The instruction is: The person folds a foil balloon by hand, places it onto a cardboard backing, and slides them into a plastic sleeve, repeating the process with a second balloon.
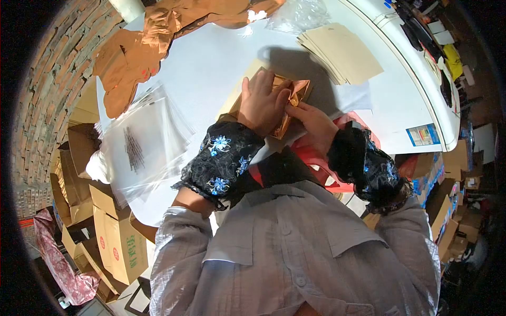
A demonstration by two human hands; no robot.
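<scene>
A shiny copper-coloured foil piece (301, 89) with folded, creased edges lies in front of me, partly hidden by my hands. Beneath it is a beige sheet (231, 104). My left hand (262, 105) rests flat on the foil, its fingers stretched out and its thumb towards the right. At the foil's right side, my right hand (316, 124) has thumb and fingers closed on the edge. Black lace cuffs with blue flowers cover both wrists.
Clear plastic bags (145, 142) are fanned out at left. Loose copper foil (124, 68) lies at the back left, beige sheets (342, 55) at the back right, and crumpled clear plastic (300, 16) behind. Cardboard boxes (118, 237) stand by the white table (205, 68).
</scene>
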